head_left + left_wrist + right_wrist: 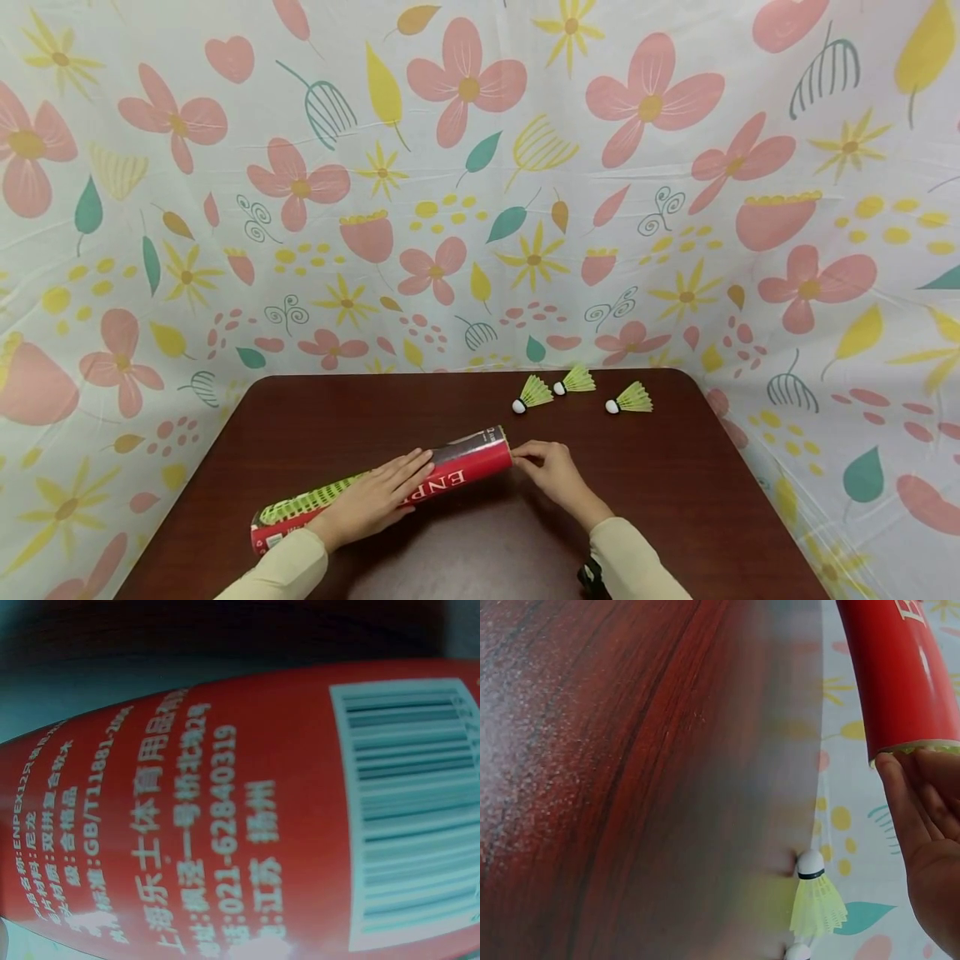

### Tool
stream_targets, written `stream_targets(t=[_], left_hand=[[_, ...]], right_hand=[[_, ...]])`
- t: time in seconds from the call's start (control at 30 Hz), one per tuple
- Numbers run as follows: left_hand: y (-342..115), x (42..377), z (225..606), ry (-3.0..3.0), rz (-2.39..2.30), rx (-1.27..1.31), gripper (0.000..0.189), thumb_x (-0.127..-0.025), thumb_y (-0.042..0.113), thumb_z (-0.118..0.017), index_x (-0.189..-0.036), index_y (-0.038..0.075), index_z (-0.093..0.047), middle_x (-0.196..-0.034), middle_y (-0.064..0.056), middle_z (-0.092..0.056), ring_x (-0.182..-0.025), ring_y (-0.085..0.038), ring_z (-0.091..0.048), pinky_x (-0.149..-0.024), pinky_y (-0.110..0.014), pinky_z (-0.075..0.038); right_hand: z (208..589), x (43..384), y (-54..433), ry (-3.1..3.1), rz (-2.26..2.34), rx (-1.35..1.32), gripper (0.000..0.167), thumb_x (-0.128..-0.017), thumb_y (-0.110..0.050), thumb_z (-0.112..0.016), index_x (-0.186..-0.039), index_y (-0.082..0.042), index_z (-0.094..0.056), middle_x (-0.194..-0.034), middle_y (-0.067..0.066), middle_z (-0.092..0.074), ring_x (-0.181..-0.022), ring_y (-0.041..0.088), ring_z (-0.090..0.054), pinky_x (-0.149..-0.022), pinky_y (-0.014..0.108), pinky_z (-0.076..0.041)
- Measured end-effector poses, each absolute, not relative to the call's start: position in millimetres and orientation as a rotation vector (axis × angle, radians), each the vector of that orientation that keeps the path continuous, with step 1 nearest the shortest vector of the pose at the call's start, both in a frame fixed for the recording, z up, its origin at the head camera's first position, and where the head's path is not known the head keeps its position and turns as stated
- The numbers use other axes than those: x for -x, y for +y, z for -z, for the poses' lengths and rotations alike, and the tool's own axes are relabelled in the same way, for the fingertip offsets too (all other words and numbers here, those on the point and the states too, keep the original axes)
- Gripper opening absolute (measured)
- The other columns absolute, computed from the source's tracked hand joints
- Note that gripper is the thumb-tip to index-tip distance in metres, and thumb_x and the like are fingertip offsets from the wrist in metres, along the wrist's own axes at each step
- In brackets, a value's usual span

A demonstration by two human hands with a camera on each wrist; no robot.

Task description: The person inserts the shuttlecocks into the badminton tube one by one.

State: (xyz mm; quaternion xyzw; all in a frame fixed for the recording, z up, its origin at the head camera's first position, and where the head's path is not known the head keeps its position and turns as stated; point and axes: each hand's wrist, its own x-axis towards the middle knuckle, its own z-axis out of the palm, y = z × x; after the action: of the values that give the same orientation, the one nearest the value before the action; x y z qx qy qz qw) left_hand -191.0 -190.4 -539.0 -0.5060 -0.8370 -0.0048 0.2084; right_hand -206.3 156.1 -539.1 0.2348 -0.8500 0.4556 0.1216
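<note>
A red and black shuttlecock tube [468,463] with a clear side window lies slanted above the table, its right end raised. Stacked yellow-green shuttlecocks [306,502] show through the window. My left hand [375,495] grips the tube around its middle, fingers over the top and thumb at the lower side. In the left wrist view the tube's red printed side [300,810] fills most of the picture. At the tube's right end, my right hand [551,473] has thumb and fingertips together at the mouth, pinching the yellow-green skirt edge of a shuttlecock [907,750] mostly hidden inside.
Three loose yellow-green shuttlecocks with white heads, one at the left [533,393], one at the back [575,381] and one at the right [630,398], lie near the far edge of the dark brown table [360,408]. A flower-patterned cloth [480,192] hangs behind.
</note>
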Motion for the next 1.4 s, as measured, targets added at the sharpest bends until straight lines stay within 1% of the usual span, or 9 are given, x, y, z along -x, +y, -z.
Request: stream_targets(t=[0.23, 0.47, 0.63, 0.77, 0.9, 1.0, 1.1, 1.27, 1.4], left_hand=[[-191, 191, 540, -2.325, 0.013, 1.408, 0.090, -0.079, 0.031, -0.080, -0.151, 0.007, -0.031, -0.156, -0.009, -0.029, -0.141, -0.024, -0.031, -0.111, -0.034, -0.032], [-191, 191, 540, -2.311, 0.025, 1.440, 0.089, -0.079, 0.028, -0.080, -0.150, 0.006, -0.032, -0.155, -0.011, -0.030, -0.139, -0.026, -0.034, -0.111, -0.035, -0.032], [-190, 191, 540, -2.318, 0.026, 1.447, 0.086, -0.079, 0.028, -0.080, -0.149, 0.006, -0.034, -0.154, -0.012, -0.031, -0.140, -0.026, -0.034, -0.109, -0.037, -0.035], [-190, 191, 540, -2.327, 0.037, 1.453, 0.086, -0.080, 0.028, -0.080, -0.149, 0.006, -0.034, -0.154, -0.012, -0.031, -0.139, -0.026, -0.034, -0.106, -0.039, -0.039], [-191, 191, 541, -2.321, 0.032, 1.451, 0.087, -0.079, 0.029, -0.080, -0.149, 0.005, -0.034, -0.154, -0.012, -0.031, -0.139, -0.027, -0.035, -0.106, -0.039, -0.038], [-192, 192, 542, -2.316, 0.031, 1.452, 0.088, -0.079, 0.028, -0.080, -0.149, 0.005, -0.033, -0.154, -0.013, -0.031, -0.139, -0.027, -0.035, -0.107, -0.038, -0.038], [-193, 193, 543, -2.316, 0.033, 1.458, 0.087, -0.079, 0.028, -0.080, -0.149, 0.005, -0.033, -0.154, -0.013, -0.031, -0.139, -0.027, -0.035, -0.108, -0.038, -0.037], [-194, 193, 546, -2.320, 0.033, 1.460, 0.088, -0.080, 0.028, -0.079, -0.150, 0.005, -0.032, -0.155, -0.012, -0.030, -0.140, -0.026, -0.034, -0.111, -0.036, -0.033], [-195, 193, 547, -2.315, 0.029, 1.457, 0.088, -0.079, 0.029, -0.079, -0.150, 0.005, -0.032, -0.155, -0.012, -0.030, -0.140, -0.026, -0.033, -0.110, -0.036, -0.035]], right_hand=[[537, 210, 156, -2.456, -1.286, -0.781, 0.011, -0.080, -0.002, -0.074, -0.089, -0.008, -0.078, -0.084, 0.002, -0.073, -0.077, 0.008, -0.067, -0.067, 0.026, -0.055], [538, 211, 157, -2.449, -1.302, -0.861, 0.009, -0.080, 0.001, -0.073, -0.086, -0.005, -0.077, -0.083, 0.004, -0.073, -0.077, 0.016, -0.069, -0.067, 0.025, -0.056], [541, 213, 160, -2.469, -1.272, -0.898, 0.009, -0.081, -0.001, -0.073, -0.088, -0.006, -0.077, -0.084, 0.003, -0.073, -0.078, 0.013, -0.069, -0.068, 0.026, -0.056], [540, 214, 167, -2.530, -1.249, -0.906, 0.013, -0.083, -0.006, -0.073, -0.095, -0.007, -0.076, -0.089, 0.004, -0.073, -0.083, 0.015, -0.069, -0.073, 0.029, -0.056], [537, 214, 178, -2.627, -1.255, -0.846, 0.022, -0.085, -0.011, -0.072, -0.106, -0.003, -0.073, -0.099, 0.009, -0.072, -0.091, 0.021, -0.068, -0.077, 0.034, -0.056], [536, 217, 187, -2.662, -1.234, -0.775, 0.026, -0.086, -0.010, -0.071, -0.111, -0.002, -0.070, -0.104, 0.011, -0.070, -0.094, 0.023, -0.067, -0.079, 0.036, -0.055], [534, 222, 198, -2.657, -1.211, -0.694, 0.027, -0.086, -0.008, -0.070, -0.113, -0.003, -0.069, -0.106, 0.012, -0.069, -0.094, 0.024, -0.067, -0.079, 0.038, -0.055], [532, 233, 223, -2.615, -1.160, -0.571, 0.030, -0.086, -0.004, -0.070, -0.116, 0.000, -0.066, -0.106, 0.015, -0.068, -0.094, 0.029, -0.066, -0.078, 0.041, -0.055], [527, 244, 248, -2.606, -1.091, -0.467, 0.033, -0.087, -0.002, -0.069, -0.119, 0.002, -0.064, -0.106, 0.017, -0.067, -0.095, 0.033, -0.065, -0.078, 0.047, -0.053]])
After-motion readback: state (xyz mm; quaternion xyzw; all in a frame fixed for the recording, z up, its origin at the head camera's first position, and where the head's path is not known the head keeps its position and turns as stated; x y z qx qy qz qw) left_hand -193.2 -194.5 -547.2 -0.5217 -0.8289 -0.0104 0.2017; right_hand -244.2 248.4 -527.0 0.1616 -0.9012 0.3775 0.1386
